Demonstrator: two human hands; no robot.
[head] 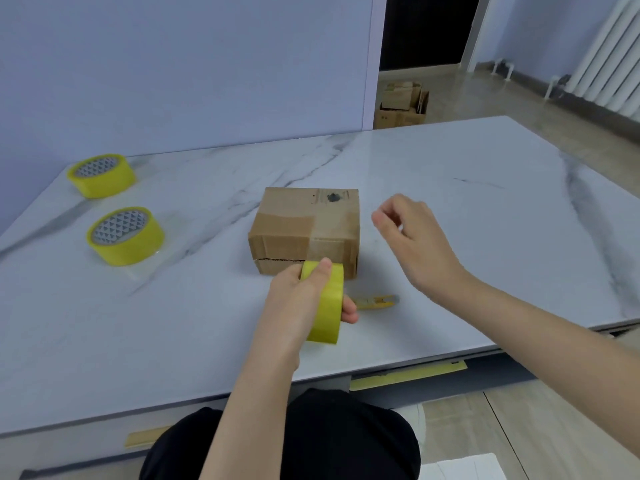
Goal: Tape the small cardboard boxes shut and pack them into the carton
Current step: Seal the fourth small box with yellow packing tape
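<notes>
Head view: left hand (pixel 298 301) grips a tape roll (pixel 329 306) by the box (pixel 304 220), label unreadable; right hand (pixel 412 237) hovers loosely curled, empty.

We see a small brown box of corrugated cardboard (pixel 287 233), matt and slightly rough, crossed by smoother, faintly shiny strips of clear tape (pixel 331 227). The upright yellow roll of plastic tape (pixel 327 306) looks smooth and semi-glossy, as do the far flat yellow tape roll (pixel 102 175) and the near flat yellow tape roll (pixel 126 236). We find the white grey-veined marble-look tabletop (pixel 467 209) polished and glossy.
</notes>
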